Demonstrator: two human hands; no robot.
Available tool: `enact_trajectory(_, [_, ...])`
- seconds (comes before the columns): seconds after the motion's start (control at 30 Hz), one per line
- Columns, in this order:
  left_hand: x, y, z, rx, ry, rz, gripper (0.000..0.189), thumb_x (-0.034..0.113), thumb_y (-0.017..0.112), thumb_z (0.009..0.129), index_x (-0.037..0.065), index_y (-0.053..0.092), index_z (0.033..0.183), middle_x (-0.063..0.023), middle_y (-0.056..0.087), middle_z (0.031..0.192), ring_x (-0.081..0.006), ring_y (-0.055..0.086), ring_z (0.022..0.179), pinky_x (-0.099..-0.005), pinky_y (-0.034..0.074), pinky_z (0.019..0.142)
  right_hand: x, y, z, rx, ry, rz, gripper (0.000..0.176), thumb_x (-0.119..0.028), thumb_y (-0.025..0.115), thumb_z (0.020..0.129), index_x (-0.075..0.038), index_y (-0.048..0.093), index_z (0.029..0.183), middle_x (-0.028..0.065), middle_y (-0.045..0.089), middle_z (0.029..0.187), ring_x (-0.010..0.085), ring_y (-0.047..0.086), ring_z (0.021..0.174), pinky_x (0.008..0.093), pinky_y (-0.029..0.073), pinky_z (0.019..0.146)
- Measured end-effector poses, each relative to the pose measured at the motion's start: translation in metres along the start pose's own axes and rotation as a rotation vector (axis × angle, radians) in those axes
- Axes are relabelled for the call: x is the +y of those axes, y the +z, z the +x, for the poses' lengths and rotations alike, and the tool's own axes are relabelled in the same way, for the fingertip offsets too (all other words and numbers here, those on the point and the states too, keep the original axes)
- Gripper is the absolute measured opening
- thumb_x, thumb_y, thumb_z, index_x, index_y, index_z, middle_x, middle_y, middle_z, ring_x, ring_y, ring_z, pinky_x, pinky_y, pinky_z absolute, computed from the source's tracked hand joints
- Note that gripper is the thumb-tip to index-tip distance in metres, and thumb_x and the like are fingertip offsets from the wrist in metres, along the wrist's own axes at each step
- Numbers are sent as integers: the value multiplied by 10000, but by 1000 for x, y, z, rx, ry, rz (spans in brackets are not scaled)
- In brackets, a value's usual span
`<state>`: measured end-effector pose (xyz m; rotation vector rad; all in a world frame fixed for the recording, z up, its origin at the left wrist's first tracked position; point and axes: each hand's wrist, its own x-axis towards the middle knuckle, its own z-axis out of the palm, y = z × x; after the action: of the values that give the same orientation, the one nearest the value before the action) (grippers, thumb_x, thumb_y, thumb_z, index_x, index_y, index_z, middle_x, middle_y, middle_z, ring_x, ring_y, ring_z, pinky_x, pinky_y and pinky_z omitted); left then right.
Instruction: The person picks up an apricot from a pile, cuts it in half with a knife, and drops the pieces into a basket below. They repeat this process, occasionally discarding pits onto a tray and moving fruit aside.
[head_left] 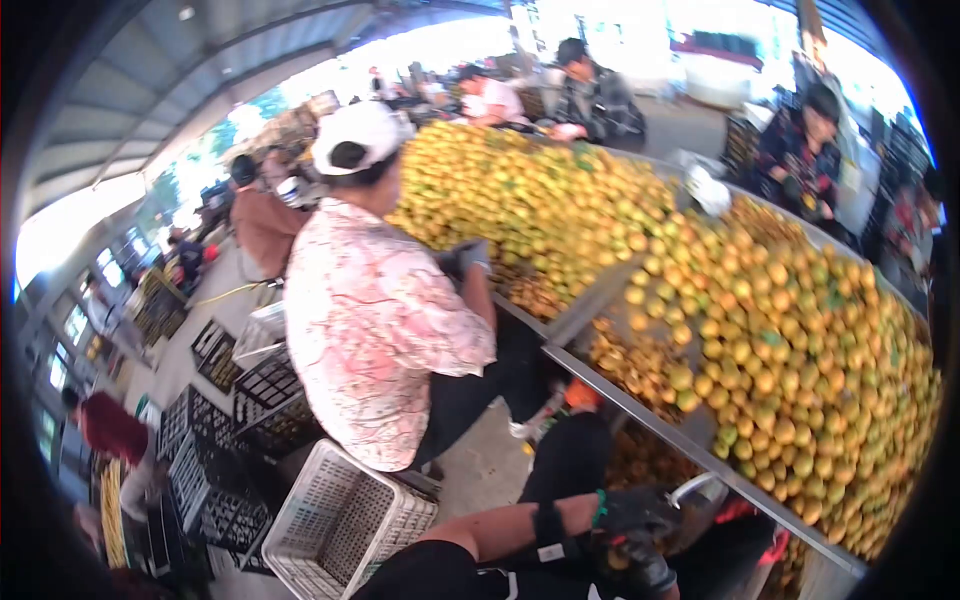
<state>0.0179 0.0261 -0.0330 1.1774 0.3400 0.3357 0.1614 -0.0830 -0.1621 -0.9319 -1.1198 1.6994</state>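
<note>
At the bottom, my left hand (638,512) wears a dark glove with a green band at the wrist, its fingers curled. Just below it, my right hand (650,572), also dark-gloved, is curled in close at the frame's lower edge. Whatever lies between the two hands is small and blurred, and I cannot tell what it is. A curved, pale metallic strip (695,487) shows beside my left fingers. In front of the hands runs the metal edge (690,450) of a long table piled with round yellow-orange fruit (780,370).
A co-worker in a patterned pink shirt (375,320) sits close on the left. Beside me stands a white plastic crate (345,520), with black crates (215,450) beyond. Brown peelings (640,360) lie along the table's near side. Other people sit across the table.
</note>
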Motion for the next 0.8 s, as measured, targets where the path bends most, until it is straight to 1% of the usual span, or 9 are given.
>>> enact_trajectory(0.03, [25, 10, -7, 38, 22, 22, 276, 110, 634, 835, 42, 627, 1103, -75, 622, 1007, -176, 592, 878, -305, 497, 781, 10, -5, 9, -20, -10, -37, 205, -141, 588, 842, -61, 642, 1023, 169, 632, 1027, 323, 630, 915, 397, 514, 778])
enact_trajectory(0.1, [67, 27, -19, 49, -47, -487, 271, 147, 673, 879, 73, 588, 1125, 2, 559, 730, -64, 503, 639, -213, 396, 518, 23, -14, 10, -23, -21, -107, 232, -151, 598, 843, -74, 622, 1060, 165, 623, 1055, 323, 623, 939, 408, 510, 793])
enact_trajectory(0.33, [39, 2, -15, 102, 130, -347, 298, 160, 696, 860, 48, 565, 1103, 12, 606, 783, -82, 555, 715, -238, 460, 612, 13, -8, 15, -48, -71, -319, 356, -188, 630, 849, -119, 554, 1190, 153, 589, 1153, 322, 598, 1025, 446, 496, 846])
enact_trajectory(0.47, [64, 13, -26, 200, 96, -310, 431, 60, 694, 827, 55, 529, 1224, -19, 600, 852, -100, 584, 727, -255, 498, 616, -3, 4, 23, -77, -112, -427, 437, -208, 648, 852, -146, 516, 1264, 146, 569, 1209, 321, 584, 1074, 468, 488, 877])
enact_trajectory(0.53, [50, 11, -13, 404, 136, -206, 420, 62, 690, 833, 70, 542, 1226, -22, 602, 889, -103, 580, 759, -265, 498, 647, -13, 2, 23, -58, -135, -485, 479, -219, 658, 854, -159, 496, 1301, 142, 559, 1236, 321, 577, 1098, 479, 484, 892])
enact_trajectory(0.57, [42, 12, -7, 484, 329, -134, 386, 74, 679, 845, 67, 554, 1210, -25, 608, 936, -106, 576, 783, -259, 492, 695, -16, 2, 22, -40, -144, -510, 500, -224, 662, 855, -165, 486, 1319, 141, 554, 1250, 321, 573, 1110, 485, 482, 899])
enact_trajectory(0.67, [49, 14, -17, 531, 203, -381, 358, 98, 664, 865, 61, 555, 1203, -23, 616, 941, -109, 576, 773, -236, 482, 711, -23, -1, 15, 37, -162, -585, 565, -239, 676, 857, -185, 457, 1375, 135, 540, 1292, 320, 563, 1147, 501, 475, 922])
enact_trajectory(0.73, [22, -2, 3, 558, 271, -404, 285, 134, 646, 888, 67, 584, 1158, -7, 608, 906, -103, 578, 769, -232, 481, 678, -24, -1, 12, 76, -167, -610, 586, -245, 681, 858, -191, 448, 1393, 134, 535, 1306, 320, 559, 1159, 506, 473, 929])
enact_trajectory(0.8, [20, 3, 6, 618, 478, -454, 216, 198, 652, 897, 81, 617, 1076, 27, 589, 830, -71, 550, 704, -219, 437, 584, -27, 4, 11, -30, -760, -1194, 356, -171, 602, 914, -116, 565, 1264, 105, 601, 1167, 235, 596, 1038, 417, 512, 867])
